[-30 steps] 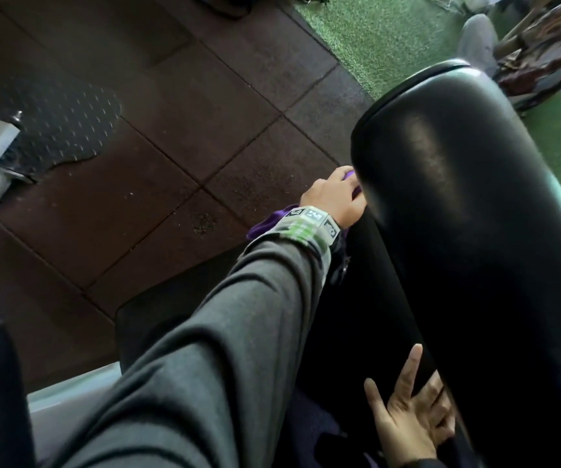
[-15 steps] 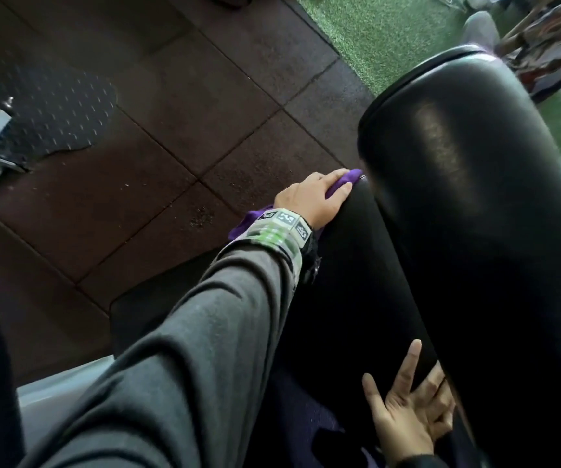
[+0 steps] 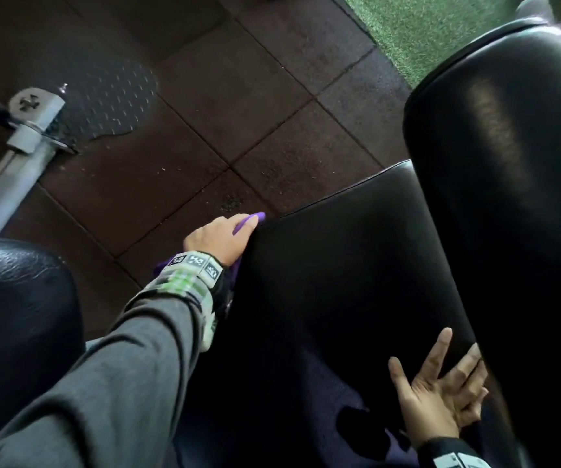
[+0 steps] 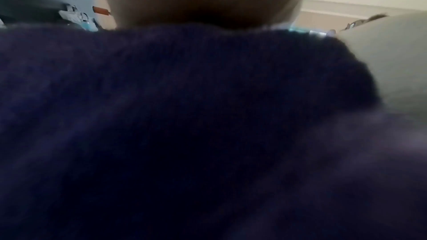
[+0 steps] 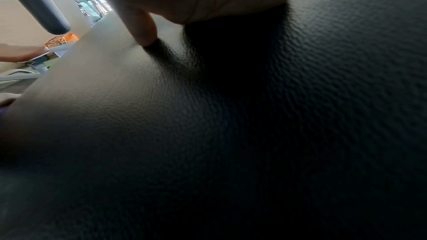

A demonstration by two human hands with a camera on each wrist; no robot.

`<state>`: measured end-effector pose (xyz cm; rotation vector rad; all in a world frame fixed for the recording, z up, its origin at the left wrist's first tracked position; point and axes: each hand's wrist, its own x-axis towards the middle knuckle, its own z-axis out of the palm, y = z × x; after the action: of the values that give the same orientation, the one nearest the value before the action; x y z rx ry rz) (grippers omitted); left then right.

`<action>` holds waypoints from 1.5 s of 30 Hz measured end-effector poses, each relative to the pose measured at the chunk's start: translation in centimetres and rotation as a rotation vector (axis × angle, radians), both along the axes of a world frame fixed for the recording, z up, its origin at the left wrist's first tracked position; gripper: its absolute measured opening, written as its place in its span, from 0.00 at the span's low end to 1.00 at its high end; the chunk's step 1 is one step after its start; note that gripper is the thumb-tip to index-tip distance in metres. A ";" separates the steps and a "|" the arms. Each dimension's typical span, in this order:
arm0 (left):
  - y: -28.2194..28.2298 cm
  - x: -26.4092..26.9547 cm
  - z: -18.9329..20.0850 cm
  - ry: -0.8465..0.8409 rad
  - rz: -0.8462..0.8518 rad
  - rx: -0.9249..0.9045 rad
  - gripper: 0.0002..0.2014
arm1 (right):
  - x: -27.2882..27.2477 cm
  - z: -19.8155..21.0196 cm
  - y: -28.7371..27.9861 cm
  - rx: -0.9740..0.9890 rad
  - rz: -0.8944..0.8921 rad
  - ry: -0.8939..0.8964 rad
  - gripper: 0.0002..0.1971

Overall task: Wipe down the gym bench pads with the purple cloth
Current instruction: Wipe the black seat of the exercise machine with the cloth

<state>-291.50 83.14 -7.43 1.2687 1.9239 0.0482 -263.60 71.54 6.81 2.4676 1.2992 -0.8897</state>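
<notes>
A black seat pad (image 3: 340, 265) lies in front of me, with a tall black back pad (image 3: 508, 163) rising at its right. My left hand (image 3: 220, 236) lies over the purple cloth (image 3: 259, 216) and presses it against the seat pad's far-left corner. Part of the cloth hangs below the wrist. The left wrist view is filled by the blurred cloth (image 4: 184, 116). Low on the seat, my right hand (image 3: 441, 390) rests with its fingers spread, beside the back pad. In the right wrist view a fingertip (image 5: 145, 32) touches the grained pad (image 5: 231, 134).
Another black pad (image 3: 12, 298) sits at my near left. A grey metal frame bar (image 3: 12, 163) runs across the dark rubber floor tiles (image 3: 238, 96) on the far left. Green turf (image 3: 407, 28) lies beyond the back pad.
My left hand has slid the cloth along the seat's edge, away from the back pad to the corner. The right hand has stayed put. The head view has swung.
</notes>
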 end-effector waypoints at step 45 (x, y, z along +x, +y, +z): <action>-24.1 5.1 -3.0 0.014 1.048 0.004 0.31 | 3.6 -5.3 -2.2 0.233 0.156 -0.164 0.43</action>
<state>-286.43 59.07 -10.48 0.1428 2.3854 0.5678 -259.96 69.39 1.48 2.5005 1.5877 -0.5135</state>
